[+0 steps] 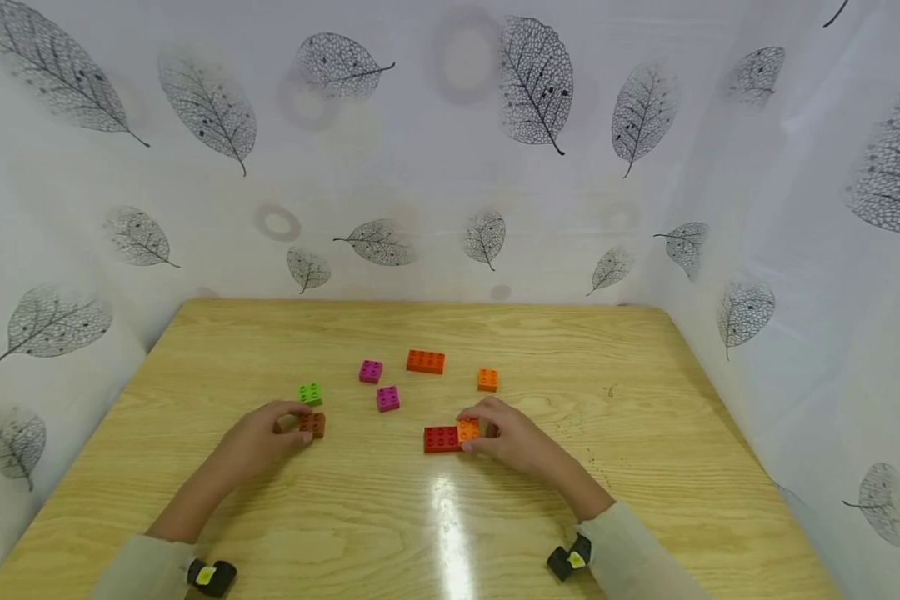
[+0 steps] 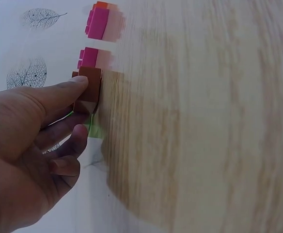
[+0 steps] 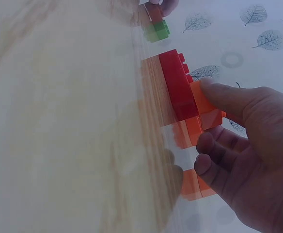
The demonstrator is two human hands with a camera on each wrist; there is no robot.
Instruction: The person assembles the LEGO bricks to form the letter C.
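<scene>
My left hand (image 1: 258,437) pinches a small brown toy brick (image 1: 317,423) between thumb and fingers, low at the left of the table. Just behind that brick lies a lime green brick (image 1: 310,394). In the left wrist view the thumb presses the near side of the brown brick (image 2: 89,83). With thumb and fingers, my right hand (image 1: 513,437) holds a small orange brick (image 1: 468,429). This one sits over the right end of a longer red brick (image 1: 440,439), studs up. The right wrist view shows the orange brick (image 3: 203,97) at the red brick's (image 3: 175,87) studded top.
Two magenta bricks (image 1: 387,398) lie between the hands, farther back. Behind them is a long red-orange brick (image 1: 426,361), and another small orange brick (image 1: 487,379) lies to its right. A leaf-print curtain (image 1: 420,167) surrounds the back and sides of the wooden table (image 1: 375,533).
</scene>
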